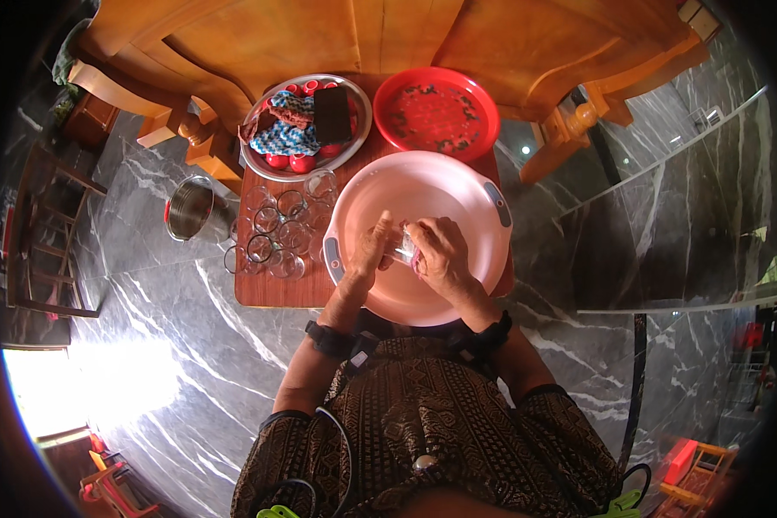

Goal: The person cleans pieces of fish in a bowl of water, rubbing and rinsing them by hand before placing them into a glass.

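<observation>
Both hands are over a large pink plastic basin [421,188] with grey-lined handles. My left hand [370,249] holds a small clear glass [403,246] from the left side, thumb raised. My right hand [441,251] grips the glass's other end, with a bit of pinkish cloth [417,264] under its fingers. Part of the glass is hidden by the fingers. To the left of the basin, several clear drinking glasses [291,204] stand close together on the reddish wooden table [298,294]. Whether the basin holds water is hard to tell.
Behind the glasses, a round metal tray [365,123] bears red cups, checked cloths [285,139] and a black phone [332,115]. A red basin [492,123] holds liquid with dark bits. A metal bucket [197,210] stands on the floor at left; a carved wooden bench [401,32] borders the table's far side.
</observation>
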`<act>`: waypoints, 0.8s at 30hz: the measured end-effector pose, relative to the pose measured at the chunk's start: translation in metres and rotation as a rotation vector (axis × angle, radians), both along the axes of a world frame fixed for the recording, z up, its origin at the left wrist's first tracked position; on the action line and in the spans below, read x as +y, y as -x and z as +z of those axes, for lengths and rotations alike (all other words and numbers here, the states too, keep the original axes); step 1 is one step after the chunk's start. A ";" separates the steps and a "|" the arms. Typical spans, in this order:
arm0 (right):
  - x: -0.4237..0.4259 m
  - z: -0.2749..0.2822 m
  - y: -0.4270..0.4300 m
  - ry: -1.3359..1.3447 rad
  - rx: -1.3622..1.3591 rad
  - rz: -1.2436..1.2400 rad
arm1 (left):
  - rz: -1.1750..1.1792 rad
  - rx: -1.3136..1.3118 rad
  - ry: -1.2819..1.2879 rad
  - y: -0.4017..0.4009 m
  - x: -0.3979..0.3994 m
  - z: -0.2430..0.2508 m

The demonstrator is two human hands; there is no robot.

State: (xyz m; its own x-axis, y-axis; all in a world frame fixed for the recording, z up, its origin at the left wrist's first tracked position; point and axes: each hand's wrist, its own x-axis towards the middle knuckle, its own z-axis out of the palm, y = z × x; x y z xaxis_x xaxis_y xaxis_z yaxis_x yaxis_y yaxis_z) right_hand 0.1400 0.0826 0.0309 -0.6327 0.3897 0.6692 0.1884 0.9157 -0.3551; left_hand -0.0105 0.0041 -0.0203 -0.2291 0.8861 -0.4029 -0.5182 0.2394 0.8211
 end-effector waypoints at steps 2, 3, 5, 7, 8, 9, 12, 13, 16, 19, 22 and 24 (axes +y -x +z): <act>0.002 -0.006 0.000 0.047 0.000 -0.002 | -0.005 0.085 0.022 -0.004 0.000 0.006; 0.005 -0.009 0.000 0.144 -0.019 -0.003 | 0.028 0.149 0.024 -0.006 0.000 0.012; 0.008 -0.016 -0.002 0.242 -0.037 -0.007 | 0.057 0.213 0.027 -0.008 0.000 0.014; 0.009 -0.017 0.000 0.339 -0.077 -0.031 | 0.086 0.285 -0.042 -0.007 -0.002 0.014; 0.010 -0.019 0.001 0.339 -0.076 -0.029 | 0.087 0.286 -0.042 -0.007 -0.003 0.015; 0.012 -0.022 0.002 0.391 -0.063 -0.028 | 0.081 0.294 -0.070 -0.007 -0.004 0.017; 0.015 -0.031 0.001 0.557 -0.077 -0.030 | 0.088 0.325 -0.133 -0.008 -0.007 0.018; 0.016 -0.035 0.001 0.672 -0.104 -0.035 | 0.101 0.347 -0.169 -0.008 -0.008 0.017; 0.033 -0.067 -0.005 1.093 -0.218 0.073 | 0.103 0.342 -0.265 -0.010 -0.008 0.017; 0.029 -0.070 -0.006 1.263 -0.174 0.125 | 0.111 0.301 -0.316 -0.011 -0.011 0.017; 0.014 -0.033 -0.004 1.144 -0.191 0.023 | 0.205 0.266 -0.321 -0.010 -0.012 0.006; 0.013 -0.031 -0.005 0.786 -0.143 -0.048 | 0.197 0.175 -0.199 -0.014 -0.008 0.015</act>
State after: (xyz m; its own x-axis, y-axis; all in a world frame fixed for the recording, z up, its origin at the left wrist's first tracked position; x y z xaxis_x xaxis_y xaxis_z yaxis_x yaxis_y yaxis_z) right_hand 0.1446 0.0959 -0.0005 -0.6622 0.7425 0.1012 0.3134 0.3971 -0.8626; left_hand 0.0040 -0.0040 -0.0054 -0.4541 0.8754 -0.1657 -0.3859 -0.0256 0.9222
